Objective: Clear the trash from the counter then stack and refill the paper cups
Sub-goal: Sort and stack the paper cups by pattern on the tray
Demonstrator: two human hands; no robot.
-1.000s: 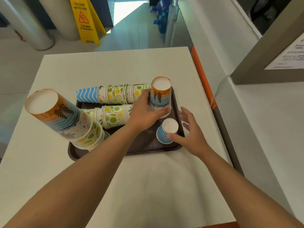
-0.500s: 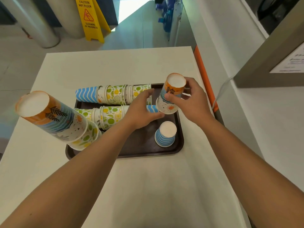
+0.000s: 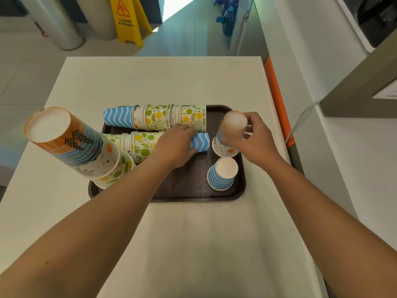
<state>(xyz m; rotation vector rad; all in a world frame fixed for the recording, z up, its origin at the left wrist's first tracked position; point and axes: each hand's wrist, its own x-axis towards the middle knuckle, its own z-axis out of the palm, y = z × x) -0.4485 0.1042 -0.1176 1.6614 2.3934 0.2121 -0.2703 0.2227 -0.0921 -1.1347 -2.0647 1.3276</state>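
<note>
The orange-topped cup [image 3: 229,136] stands upside down at the right end of the brown tray [image 3: 193,190], pinched near its base by the right hand [image 3: 255,140], thumb and fingers curled round it, I'd guess to steady it while it is set down or lifted for stacking. Beside it the left hand [image 3: 174,145] lies over the near row of lying cups [image 3: 141,145], fingers curled onto its blue chevron end [image 3: 200,141], probably gathering that sleeve. A far row [image 3: 161,116] lies behind, a blue striped cup [image 3: 222,175] stands inverted nearby, and a tall stack [image 3: 73,145] leans at the tray's left. Both forearms reach across the white counter [image 3: 150,78].
</note>
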